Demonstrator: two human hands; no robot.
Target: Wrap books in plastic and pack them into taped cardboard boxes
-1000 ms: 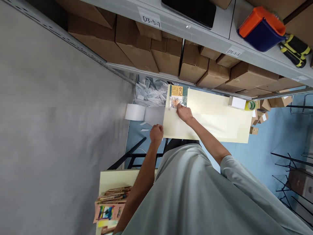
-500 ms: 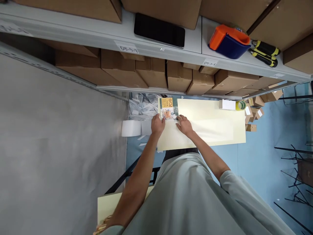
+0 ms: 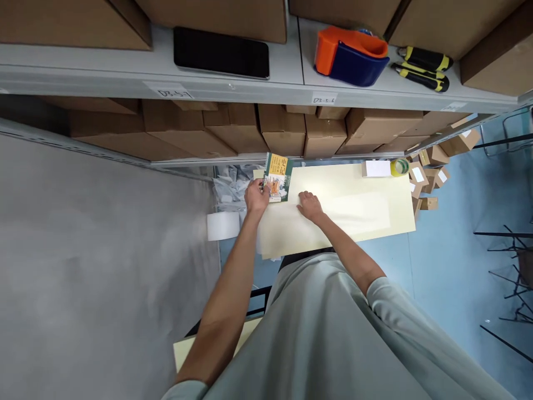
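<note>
A book [image 3: 277, 176] with a green cover, a yellow title panel and an orange picture stands over the left end of the pale table. My left hand [image 3: 256, 197] grips it by its lower left edge, the thumb over the front cover. Flat on the tabletop [image 3: 333, 208], to the right of the book and apart from it, lies my right hand [image 3: 310, 206], fingers stretched out and holding nothing.
A white box [image 3: 376, 169] and a green tape roll [image 3: 400, 166] sit at the table's far right. Left are a white roll [image 3: 223, 226] and crumpled wrapping [image 3: 231, 189]. Above is a shelf [image 3: 125, 69] with a phone [image 3: 220, 53], tape dispenser [image 3: 352, 57] and yellow-black cutters [image 3: 422, 68].
The book has tilted and shifted slightly left in my left hand. My right hand has come off the book's right edge and rests on the table.
</note>
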